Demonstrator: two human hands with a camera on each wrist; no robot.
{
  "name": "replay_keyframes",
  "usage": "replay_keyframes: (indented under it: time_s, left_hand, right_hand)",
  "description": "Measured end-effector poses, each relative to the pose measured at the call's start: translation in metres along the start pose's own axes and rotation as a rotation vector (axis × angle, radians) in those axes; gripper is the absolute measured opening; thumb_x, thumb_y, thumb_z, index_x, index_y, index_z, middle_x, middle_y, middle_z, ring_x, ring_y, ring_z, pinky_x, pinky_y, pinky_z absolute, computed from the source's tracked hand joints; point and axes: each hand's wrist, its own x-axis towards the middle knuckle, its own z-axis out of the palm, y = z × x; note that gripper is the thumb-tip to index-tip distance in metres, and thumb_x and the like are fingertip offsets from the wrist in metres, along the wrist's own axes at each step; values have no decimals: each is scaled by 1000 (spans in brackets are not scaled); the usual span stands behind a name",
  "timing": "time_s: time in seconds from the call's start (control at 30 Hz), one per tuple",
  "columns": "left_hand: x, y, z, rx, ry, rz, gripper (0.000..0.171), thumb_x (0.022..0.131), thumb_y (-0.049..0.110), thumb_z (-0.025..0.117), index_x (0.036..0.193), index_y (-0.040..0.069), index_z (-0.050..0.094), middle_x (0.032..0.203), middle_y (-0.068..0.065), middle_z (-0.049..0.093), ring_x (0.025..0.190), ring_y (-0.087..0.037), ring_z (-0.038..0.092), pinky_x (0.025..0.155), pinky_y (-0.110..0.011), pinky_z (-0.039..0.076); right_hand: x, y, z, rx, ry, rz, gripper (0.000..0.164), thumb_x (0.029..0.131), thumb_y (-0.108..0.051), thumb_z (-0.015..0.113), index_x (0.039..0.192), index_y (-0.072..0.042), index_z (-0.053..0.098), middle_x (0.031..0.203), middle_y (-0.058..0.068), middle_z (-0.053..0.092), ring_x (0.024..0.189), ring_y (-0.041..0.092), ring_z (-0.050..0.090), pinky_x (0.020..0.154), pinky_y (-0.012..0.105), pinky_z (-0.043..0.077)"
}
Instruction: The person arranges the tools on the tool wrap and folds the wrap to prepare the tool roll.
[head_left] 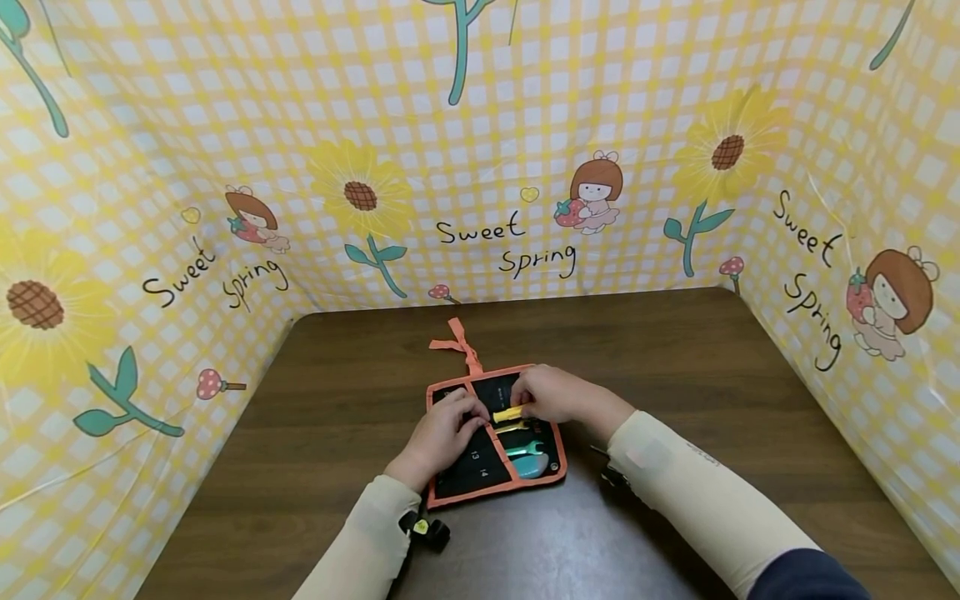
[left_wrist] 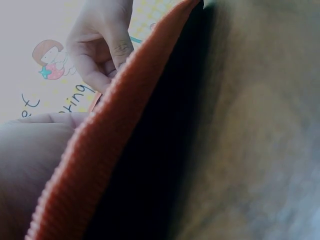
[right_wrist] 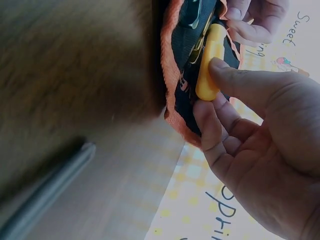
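The yellow tool (head_left: pixel 507 414) was over the right half of the black pouch (head_left: pixel 453 487), which lay spread on the desk (head_left: pixel 360 358). The right hand (head_left: pixel 551 396) had its grip clamped on the tool's right end: in the right wrist view the thumb pressed one face while the bent fingers backed the other. The tool's long axis ran leftward from that grip and dipped slightly toward the person, roughly square to the orange strip (head_left: pixel 502 451) that divided the pouch.

Its free, rounded end pointed at the left hand (head_left: pixel 442 433) and stood just beside the strip; whether it touched the cloth could not be told. The left hand's thumb and finger came together at the strip and seemed to pinch its edge, right by that free end. So the right hand was the nearer to the tool, being on it, while the left was the nearer to the strip.

A yellow wrench (head_left: pixel 513 427) lay close alongside on the person's side, nearly parallel to the tool, with a green wrench (head_left: pixel 525 450) and a light-blue piece (head_left: pixel 530 467) beyond it in a row.
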Motion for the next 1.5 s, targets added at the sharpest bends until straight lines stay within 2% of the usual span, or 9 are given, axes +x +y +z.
replay_keyframes:
  time_s: [0.33,0.77,1.07,1.33,1.5]
  left_hand:
    - [0,1,1,10,-7,0,17,102,15,72,97,32,69,100,17,56,90,-4,59,80,-32,54]
    - [-1,1,-2,9,-21,-14,15,101,15,72,97,30,70,99,18,57,91,-4,59,82,-33,54]
    - [0,-1,-2,-4,-19,27,13,97,17,78,98,29,72,98,14,58,84,-6,56,74,-31,52]
    - [0,-1,-3,-1,-20,-15,10,98,23,78,98,31,72,96,17,57,84,-5,56,74,-30,51]
    - [0,-1,-3,-5,-13,-8,11,97,23,78,97,32,71,96,16,57,83,-6,56,74,-30,51]
  right_hand:
    - [5,-7,2,-29,-14,-25,11,96,-7,76,97,-17,79,83,-8,65,76,9,59,73,31,52]
    - [12,-15,7,-94,-29,6,11,97,-6,75,95,-17,78,79,-7,63,73,9,58,73,31,51]
    - [15,-20,8,-106,-37,29,11,97,-6,75,92,-17,75,79,-6,63,73,11,58,74,32,51]
    - [16,-22,9,-86,-43,44,12,99,-8,74,92,-18,75,82,-6,65,70,9,59,74,32,52]
    - [17,-21,10,-93,-44,50,14,99,-9,73,91,-20,74,81,-7,64,70,9,59,73,30,52]
